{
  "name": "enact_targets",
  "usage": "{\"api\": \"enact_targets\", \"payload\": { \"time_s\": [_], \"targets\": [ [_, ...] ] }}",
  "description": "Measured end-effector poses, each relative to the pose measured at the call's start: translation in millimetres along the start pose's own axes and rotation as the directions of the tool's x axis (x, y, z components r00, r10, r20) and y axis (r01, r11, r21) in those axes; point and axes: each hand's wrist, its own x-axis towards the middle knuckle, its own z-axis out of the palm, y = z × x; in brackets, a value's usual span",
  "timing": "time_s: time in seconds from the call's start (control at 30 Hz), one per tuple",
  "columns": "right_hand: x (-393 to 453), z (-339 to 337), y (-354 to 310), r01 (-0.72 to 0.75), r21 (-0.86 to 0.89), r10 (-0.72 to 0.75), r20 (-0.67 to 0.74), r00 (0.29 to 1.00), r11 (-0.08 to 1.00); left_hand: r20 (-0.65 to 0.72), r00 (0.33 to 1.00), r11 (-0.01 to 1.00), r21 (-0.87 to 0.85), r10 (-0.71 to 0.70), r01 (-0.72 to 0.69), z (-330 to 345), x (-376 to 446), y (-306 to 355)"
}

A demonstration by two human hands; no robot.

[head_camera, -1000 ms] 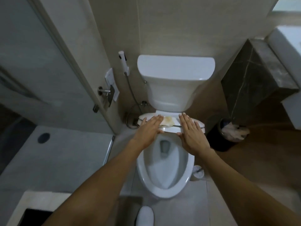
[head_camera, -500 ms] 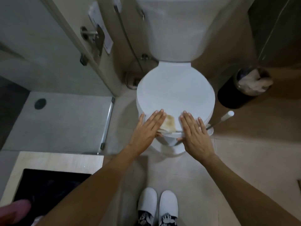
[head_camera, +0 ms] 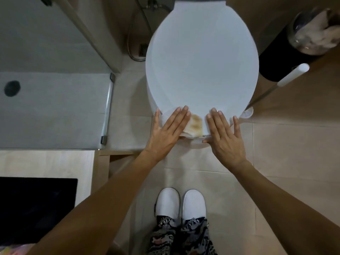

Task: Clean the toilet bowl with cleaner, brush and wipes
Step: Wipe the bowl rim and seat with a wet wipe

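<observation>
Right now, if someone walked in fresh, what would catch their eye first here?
The big white toilet lid is down and fills the upper middle. At its near edge, the left hand and right hand lie flat, with a brown-stained wipe between them. A black waste bin stands at upper right.

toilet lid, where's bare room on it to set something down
Most of the toilet lid is bare, from the hinge end down to the fingertips. Its front edge is crowded: left hand, stained wipe and right hand lie side by side there.
</observation>
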Motion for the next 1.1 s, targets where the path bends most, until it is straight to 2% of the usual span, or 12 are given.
{"api": "enact_targets", "payload": {
  "time_s": [0.23, 0.47, 0.83, 0.9, 1.03, 1.1],
  "targets": [
    [-13, 29, -7, -0.021, 0.002, 0.021, 0.001, 1.000, 1.000, 0.014, 1.000, 1.000, 0.003, 0.012, -0.012, 28, -10, 6],
    [-18, 40, -10, -0.054, 0.031, 0.052, 0.062, 0.997, 0.998, 0.054, 0.998, 1.000, 0.004, 0.025, -0.025, 41, -14, 11],
    [-5, -4, 0, -0.094, 0.197, 0.036, 0.278, 0.960, 0.976, 0.131, 0.988, 0.996, -0.060, 0.076, -0.069, 11, -2, -2],
    [-1, -17, 1, -0.134, 0.223, 0.049, 0.348, 0.936, 0.965, 0.144, 0.986, 0.996, -0.044, 0.078, -0.072, 5, 3, -2],
    [12, -50, 4, -0.333, 0.252, 0.207, 0.420, 0.884, 0.909, 0.176, 0.982, 0.998, -0.014, 0.068, -0.066, -11, 17, -4],
    [20, -65, 11, -0.351, 0.239, 0.218, 0.447, 0.867, 0.905, 0.168, 0.985, 0.999, -0.023, 0.028, -0.024, -20, 27, -6]
  ]
}}
